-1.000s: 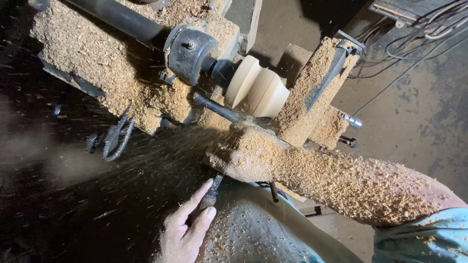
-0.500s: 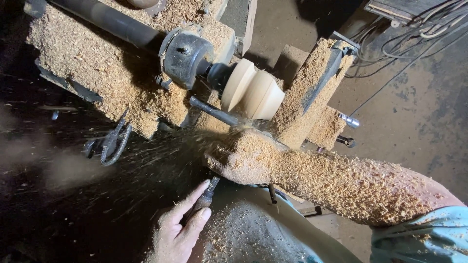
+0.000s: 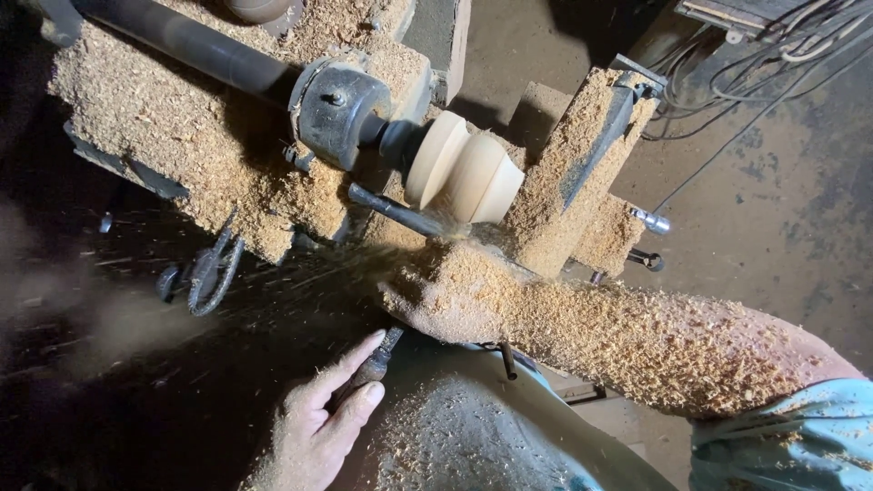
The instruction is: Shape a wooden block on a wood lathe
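Turning on the lathe: pale wooden workpiece (image 3: 464,173), already cut to two rounded lobes with a groove between, sat mounted on the dark headstock spindle (image 3: 341,109), just left of a shavings-caked upright (image 3: 564,182). A dark steel bar (image 3: 400,214) lay just under it. Right hand (image 3: 455,291), buried in shavings, lay pressed low at the front of the workpiece; whether its fingers were closed round the tool could not be told. Left hand (image 3: 318,427) grasped the tool handle (image 3: 382,350), one finger laid along it. The cutting tip was hidden. Chips (image 3: 300,273) streaked leftward across the dark ground; a sawdust heap (image 3: 173,136) covered the lathe bed. Judged: shaping cut in progress, low on the near lobe. Any further pass would call for a steady bearing hand and small swings of the handle end.
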